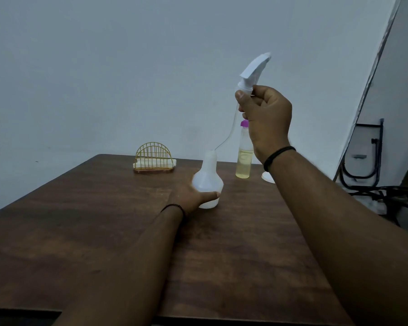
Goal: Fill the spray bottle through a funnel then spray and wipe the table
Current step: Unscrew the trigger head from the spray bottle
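Head view, one frame.

Desk [104,220]: dark brown wood grain, seen from its near edge; carries all items listed below.

Spray bottle [208,180]: white translucent plastic, wide bulbous base and narrow neck, standing upright on the desk near its middle. Neck open, head removed.

Left hand [190,196]: wrapped around the lower body of the spray bottle from the near side, thumb lying across the front of the base. A dark beaded band sits at the wrist.

Spray head [253,69]: white trigger unit, lifted well above the bottle and tilted, nozzle end pointing up and to the right. Somewhat blurred.

Dip tube [230,135]: thin clear tube curving down from the spray head, its lower end at the bottle's neck opening.

Right hand [265,114]: raised, fingers and thumb curled round the collar of the spray head. A black band circles the wrist.

Refill bottle [244,156]: slim clear bottle with purple cap, part full of pale yellow liquid, upright behind the right wrist, beside the spray bottle.

White round item [267,177]: on the desk, mostly hidden by the right forearm; identity cannot be told.

Napkin holder [154,158]: gold wire arch on a wooden base, white napkins inside, near the far edge of the desk.
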